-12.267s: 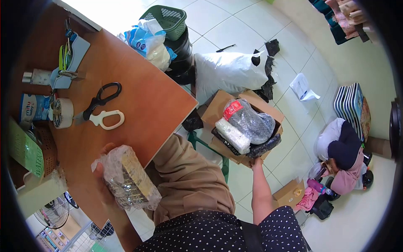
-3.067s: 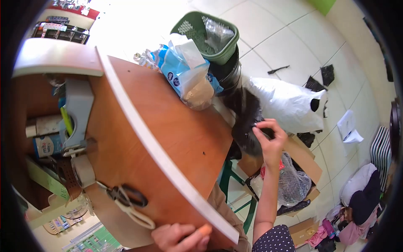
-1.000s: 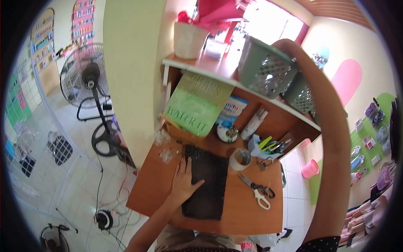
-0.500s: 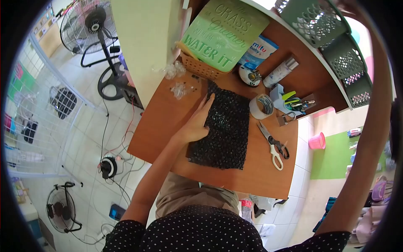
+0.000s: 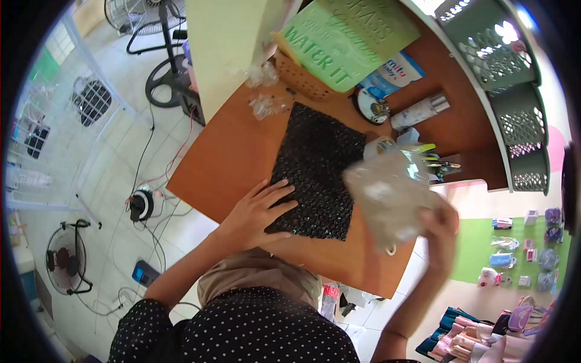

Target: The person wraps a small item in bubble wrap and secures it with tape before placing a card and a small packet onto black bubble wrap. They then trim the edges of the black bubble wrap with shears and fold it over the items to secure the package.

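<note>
A sheet of black bubble wrap (image 5: 318,175) lies flat on the brown desk. My left hand (image 5: 260,212) rests at its lower left edge, fingers spread over the black surface. Above the desk's right side, my right hand (image 5: 440,233) grips a beige package in clear shiny plastic (image 5: 387,193), somewhat blurred by motion. What is inside the plastic I cannot make out. The package covers most of the scissors; only a bit of a white handle loop (image 5: 391,249) shows. Behind the package, the tape roll (image 5: 380,147) is partly hidden.
An orange basket (image 5: 302,78) with a green sign (image 5: 345,39) stands at the back, near crumpled clear plastic (image 5: 265,106). A spray can (image 5: 420,112), a blue pack (image 5: 393,75) and a pen holder (image 5: 408,136) line the shelf side. Green baskets (image 5: 514,115) hang at right.
My right hand has come down from the upper right baskets with the beige package. My left hand has slid down toward the wrap's lower left edge. The view has shifted.
</note>
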The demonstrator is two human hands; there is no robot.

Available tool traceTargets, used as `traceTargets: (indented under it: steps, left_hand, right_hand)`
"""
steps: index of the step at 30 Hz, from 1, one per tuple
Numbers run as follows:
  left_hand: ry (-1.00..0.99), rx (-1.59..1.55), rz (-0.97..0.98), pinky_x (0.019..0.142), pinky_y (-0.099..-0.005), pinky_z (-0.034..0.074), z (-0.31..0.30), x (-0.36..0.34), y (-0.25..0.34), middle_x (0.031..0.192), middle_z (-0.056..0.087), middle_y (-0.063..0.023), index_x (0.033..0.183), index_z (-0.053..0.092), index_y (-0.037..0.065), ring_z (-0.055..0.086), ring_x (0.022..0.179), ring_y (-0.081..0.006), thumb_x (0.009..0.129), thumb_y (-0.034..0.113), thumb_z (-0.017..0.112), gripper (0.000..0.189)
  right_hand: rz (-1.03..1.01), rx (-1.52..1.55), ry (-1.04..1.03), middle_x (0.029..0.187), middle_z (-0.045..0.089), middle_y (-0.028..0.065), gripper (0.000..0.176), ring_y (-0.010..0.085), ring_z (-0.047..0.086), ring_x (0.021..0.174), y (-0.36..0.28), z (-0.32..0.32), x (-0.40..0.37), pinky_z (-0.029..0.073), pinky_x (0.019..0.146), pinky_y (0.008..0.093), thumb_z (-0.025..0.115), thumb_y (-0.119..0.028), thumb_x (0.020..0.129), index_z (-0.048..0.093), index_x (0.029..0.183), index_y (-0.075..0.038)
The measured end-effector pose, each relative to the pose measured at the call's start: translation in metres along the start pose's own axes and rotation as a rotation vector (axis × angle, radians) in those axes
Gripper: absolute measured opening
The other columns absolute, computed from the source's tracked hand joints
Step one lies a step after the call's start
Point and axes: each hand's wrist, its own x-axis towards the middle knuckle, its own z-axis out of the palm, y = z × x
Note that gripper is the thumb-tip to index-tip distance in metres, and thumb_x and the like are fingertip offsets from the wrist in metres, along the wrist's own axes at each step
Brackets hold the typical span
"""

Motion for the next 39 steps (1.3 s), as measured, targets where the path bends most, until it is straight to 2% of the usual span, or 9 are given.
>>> traceTargets:
  steps: [3,7,16,19,23,30,32,34,39]
  left_hand:
    - [0.115,-0.059,-0.037,0.107,-0.0467,0.028,0.002,0.001,-0.001,0.124,0.052,-0.0117,0.107,0.062,0.007,0.041,0.125,-0.0274,0.073,0.026,0.069,0.039]
    - [0.139,-0.018,-0.019,0.106,-0.0463,0.03,0.004,0.001,0.003,0.119,0.055,-0.0108,0.102,0.063,0.007,0.045,0.121,-0.0272,0.071,0.022,0.07,0.036]
    - [0.238,-0.013,-0.062,0.102,-0.0466,0.034,-0.004,0.008,0.012,0.112,0.058,-0.0116,0.1,0.064,0.006,0.05,0.116,-0.0296,0.068,0.016,0.07,0.034]
    - [0.358,-0.079,0.047,0.099,-0.0444,0.037,-0.033,0.027,0.022,0.115,0.057,-0.0128,0.106,0.061,0.005,0.049,0.116,-0.0312,0.07,0.013,0.068,0.037]
    - [0.591,0.074,0.284,0.096,-0.0434,0.038,-0.121,0.098,0.07,0.113,0.057,-0.0162,0.11,0.058,0.0,0.05,0.114,-0.0344,0.073,0.004,0.063,0.038]
    - [0.751,0.242,0.711,0.096,-0.0374,0.038,-0.225,0.253,0.131,0.119,0.054,-0.0149,0.12,0.052,0.009,0.05,0.111,-0.029,0.075,0.014,0.067,0.047]
    - [0.692,0.277,0.729,0.094,-0.0368,0.04,-0.221,0.284,0.123,0.116,0.055,-0.0138,0.12,0.052,0.009,0.053,0.108,-0.0276,0.075,0.014,0.067,0.047]
    - [0.635,0.306,0.744,0.092,-0.0362,0.041,-0.221,0.291,0.125,0.114,0.057,-0.0126,0.119,0.052,0.01,0.055,0.105,-0.0262,0.076,0.014,0.067,0.047]
    - [0.699,0.384,0.58,0.07,-0.0385,0.044,-0.212,0.267,0.139,0.088,0.058,-0.0083,0.099,0.054,0.008,0.058,0.08,-0.0278,0.067,0.008,0.071,0.036]
  right_hand:
    - [0.073,0.203,-0.127,0.086,0.062,0.0046,0.034,0.0083,0.059,0.069,0.019,0.036,0.025,0.045,0.051,0.0191,0.067,-0.013,0.079,0.058,0.108,0.003]
    - [0.036,0.387,-0.083,0.087,0.062,0.0068,0.036,0.0118,0.06,0.071,0.021,0.02,0.024,0.054,0.058,0.0271,0.064,-0.012,0.082,0.054,0.112,0.006]
    - [-0.361,0.785,0.344,0.119,0.056,0.0122,0.046,0.0219,0.057,0.105,-0.01,-0.08,-0.015,0.049,0.087,0.0403,0.058,-0.021,0.087,0.046,0.123,0.004]
    - [-0.603,0.89,-0.029,0.129,0.048,0.0144,0.04,0.0244,0.051,0.117,-0.05,-0.131,-0.019,0.048,0.09,0.0425,0.042,-0.019,0.095,0.041,0.127,0.004]
    - [-0.745,0.396,0.505,0.114,0.055,0.0117,0.031,0.019,0.054,0.106,-0.159,-0.162,0.029,0.051,0.086,0.0405,0.053,-0.017,0.089,0.057,0.111,0.004]
    - [-0.214,-0.317,0.303,0.075,0.064,0.0142,0.025,0.025,0.065,0.072,-0.241,-0.205,0.173,0.057,0.067,0.0317,0.068,-0.017,0.07,0.066,0.089,-0.002]
    - [-1.171,-1.274,-0.283,0.08,0.061,0.0164,0.027,0.024,0.063,0.069,-0.226,-0.236,0.21,0.059,0.06,0.0401,0.07,-0.011,0.07,0.062,0.091,0.004]
    - [0.003,-0.565,0.322,0.082,0.061,0.0182,0.028,0.0266,0.063,0.07,-0.22,-0.202,0.237,0.059,0.061,0.0406,0.066,-0.009,0.07,0.061,0.094,0.004]
    - [0.028,-0.92,0.329,0.085,0.062,0.0174,0.03,0.0259,0.064,0.072,-0.224,-0.193,0.229,0.054,0.062,0.0392,0.065,-0.017,0.071,0.061,0.093,0.003]
